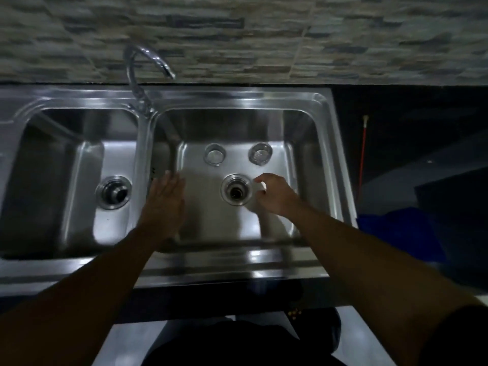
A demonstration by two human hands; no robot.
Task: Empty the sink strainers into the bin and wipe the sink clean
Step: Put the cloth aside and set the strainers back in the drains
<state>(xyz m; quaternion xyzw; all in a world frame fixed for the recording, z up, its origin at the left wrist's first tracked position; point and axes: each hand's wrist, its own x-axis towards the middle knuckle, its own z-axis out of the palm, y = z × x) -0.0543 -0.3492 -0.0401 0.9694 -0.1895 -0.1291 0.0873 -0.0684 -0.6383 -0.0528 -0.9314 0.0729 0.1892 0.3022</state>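
A steel double sink fills the view, and both my hands are down in its right basin [303,154]. The right basin's drain strainer [236,190] sits in the floor, dark at its centre. My right hand [276,194] is just right of it, fingers curled on a small pale thing [261,185] that I cannot make out. My left hand [166,199] is flat and open against the basin's left side, holding nothing. In the left basin [52,165] the other strainer [113,192] sits in its drain with its knob up.
Two clear glasses [214,154] [260,153] stand upright at the back of the right basin. A curved tap [144,72] rises between the basins. A blue cloth [396,233] lies on the dark counter to the right, with a thin red stick [363,154] behind it.
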